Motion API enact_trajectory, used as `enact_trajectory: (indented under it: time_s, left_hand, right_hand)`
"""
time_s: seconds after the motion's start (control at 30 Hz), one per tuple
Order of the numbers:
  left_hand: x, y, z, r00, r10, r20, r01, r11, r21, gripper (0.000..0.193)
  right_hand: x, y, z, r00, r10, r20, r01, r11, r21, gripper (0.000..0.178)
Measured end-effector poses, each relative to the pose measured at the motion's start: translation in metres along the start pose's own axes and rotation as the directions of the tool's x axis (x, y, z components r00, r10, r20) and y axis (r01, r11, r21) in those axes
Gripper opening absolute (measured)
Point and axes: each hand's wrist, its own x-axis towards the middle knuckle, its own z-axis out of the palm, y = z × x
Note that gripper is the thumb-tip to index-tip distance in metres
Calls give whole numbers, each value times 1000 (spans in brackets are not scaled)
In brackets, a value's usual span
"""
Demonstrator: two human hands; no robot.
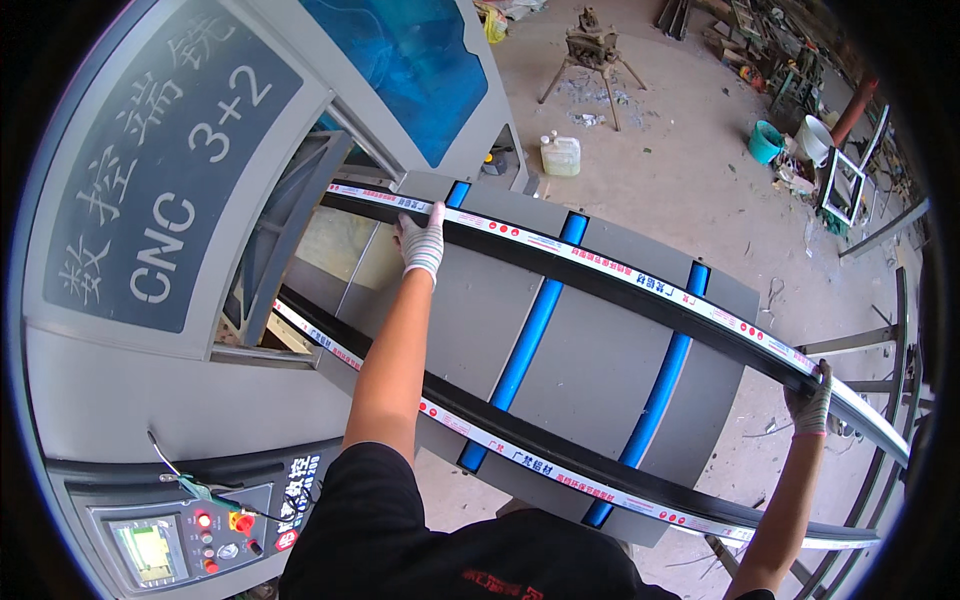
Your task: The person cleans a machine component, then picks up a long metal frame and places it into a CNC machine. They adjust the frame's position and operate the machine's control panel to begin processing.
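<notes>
Two long black metal profiles with printed white protective film lie across a grey machine table (560, 345). My left hand (420, 243), in a pale knit glove, is closed on the far profile (610, 270) near the machine opening, its thumb along the filmed edge. Toward that profile's right end, my gloved right hand (812, 400) grips it too, its fingers partly hidden beneath. The near profile (530, 455) runs roughly parallel, closer to my body, and passes under my left forearm. Both profiles reach into the opening on the left.
Blue rollers (655, 400) cross the table. At the left stands the grey machine cabinet (120, 375) with a control panel (190, 535) and a blue window (400, 70). Beyond are a white jug (560, 155), a metal stand (592, 50), a teal bucket (766, 142) and racks at right.
</notes>
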Motion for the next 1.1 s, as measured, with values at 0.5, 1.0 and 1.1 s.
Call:
enact_trajectory:
  time_s: [0.5,1.0,1.1]
  left_hand:
    - [23,-16,5,998,61,-22,-63,991,-121,118]
    - [48,-20,-4,995,91,-39,-99,934,-343,101]
    - [52,-26,-9,998,60,-15,-62,965,-255,113]
  right_hand:
    - [28,-37,-54,999,-45,3,45,997,-70,46]
    - [101,-99,-192,962,-258,-87,225,933,-280,60]
    - [85,-93,-178,955,-269,-123,214,917,-337,62]
